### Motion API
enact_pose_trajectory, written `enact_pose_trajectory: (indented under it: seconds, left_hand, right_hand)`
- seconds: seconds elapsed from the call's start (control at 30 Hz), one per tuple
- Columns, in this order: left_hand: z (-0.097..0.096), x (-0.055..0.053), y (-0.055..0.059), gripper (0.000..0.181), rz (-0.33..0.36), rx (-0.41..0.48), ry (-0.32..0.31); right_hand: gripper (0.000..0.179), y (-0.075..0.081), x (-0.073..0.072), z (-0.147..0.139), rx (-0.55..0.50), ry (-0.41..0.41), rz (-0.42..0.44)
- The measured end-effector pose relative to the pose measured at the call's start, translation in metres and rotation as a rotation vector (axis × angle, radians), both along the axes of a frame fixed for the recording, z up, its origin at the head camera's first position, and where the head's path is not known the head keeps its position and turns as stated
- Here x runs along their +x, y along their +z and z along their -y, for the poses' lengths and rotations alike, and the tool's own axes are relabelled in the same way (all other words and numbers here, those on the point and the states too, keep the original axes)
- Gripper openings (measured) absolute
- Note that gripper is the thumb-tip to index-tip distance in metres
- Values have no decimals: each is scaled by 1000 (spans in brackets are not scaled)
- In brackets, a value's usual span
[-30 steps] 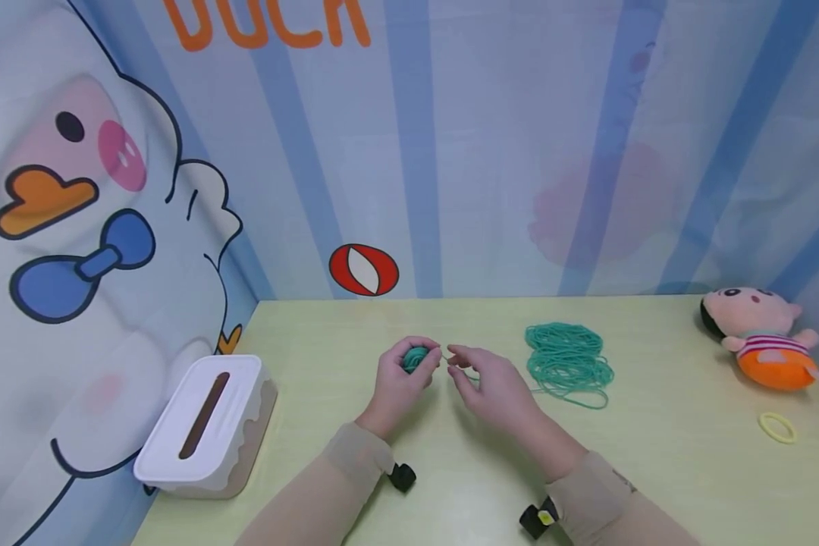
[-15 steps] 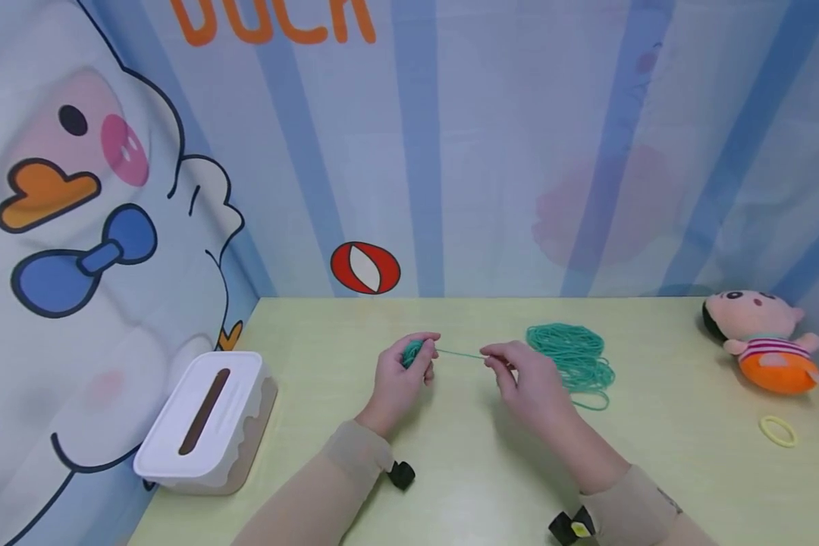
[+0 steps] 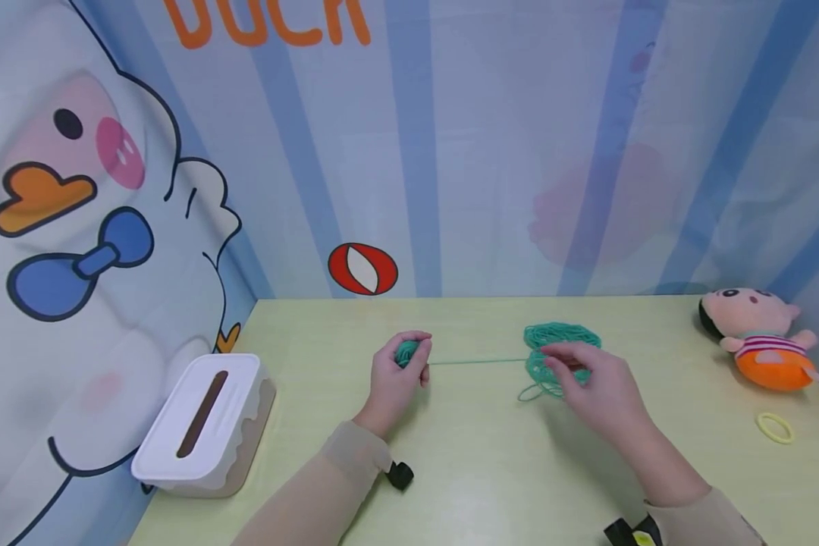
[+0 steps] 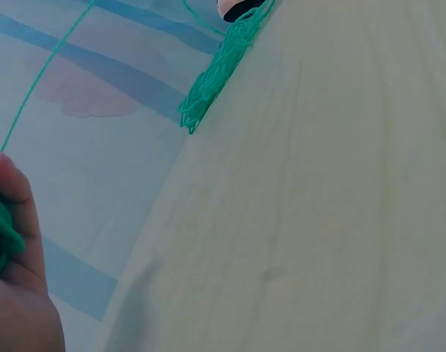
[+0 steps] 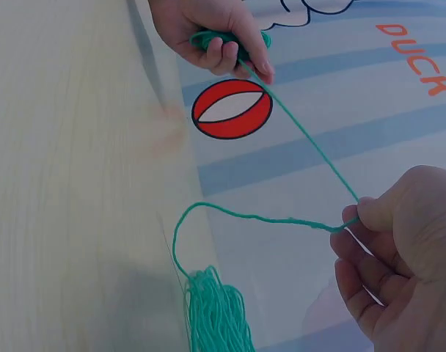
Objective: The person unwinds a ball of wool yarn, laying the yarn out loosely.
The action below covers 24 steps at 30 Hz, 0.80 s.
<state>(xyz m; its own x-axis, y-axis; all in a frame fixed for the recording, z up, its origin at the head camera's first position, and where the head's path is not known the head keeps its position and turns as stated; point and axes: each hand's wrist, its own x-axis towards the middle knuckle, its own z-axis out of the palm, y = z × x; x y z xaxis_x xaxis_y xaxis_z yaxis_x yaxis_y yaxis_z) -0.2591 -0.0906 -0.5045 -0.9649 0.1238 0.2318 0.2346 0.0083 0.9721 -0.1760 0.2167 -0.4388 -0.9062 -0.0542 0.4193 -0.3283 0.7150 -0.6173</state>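
Observation:
My left hand [image 3: 393,383] grips a small ball of green yarn [image 3: 406,353], its fingers curled round it and partly hiding it. From the ball a taut strand of yarn [image 3: 478,362] runs across to my right hand [image 3: 597,387]. In the right wrist view, my right thumb and index finger pinch that strand [image 5: 311,139]. Past the pinch, the yarn curves loosely down to a heap of loose green yarn [image 5: 219,312] on the table. Seen from the head, this heap [image 3: 563,334] lies behind my right hand, which covers part of it.
On the pale table [image 3: 478,470], a white lidded box [image 3: 205,425] with a brown slot stands at the left. A plush doll [image 3: 764,341] lies at the far right, with a yellow ring [image 3: 774,428] in front of it. A printed cloth [image 3: 484,152] hangs behind.
My right hand has moved right, away from the left hand, drawing the strand out long and straight between them. My left hand has stayed nearly in place with the yarn ball.

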Motion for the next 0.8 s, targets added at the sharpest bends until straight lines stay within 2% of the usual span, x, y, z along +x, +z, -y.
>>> enact_pose_trajectory:
  seconds: [0.2,0.5,0.63,0.8]
  left_hand:
    - [1,-1,-3,30,16,15,22]
    - [1,2,1,25,-21,-17,100]
    - [1,2,1,20,2,6,99]
    - [2,3,1,21,-4,63,74]
  right_hand:
    - [21,-4,4,-29,22,-64,34]
    - [28,-16,0,-67,88,-107,226]
    - [28,-20,-1,-79,121,-131,287]
    - [28,-25,-3,-90,152,-168,327]
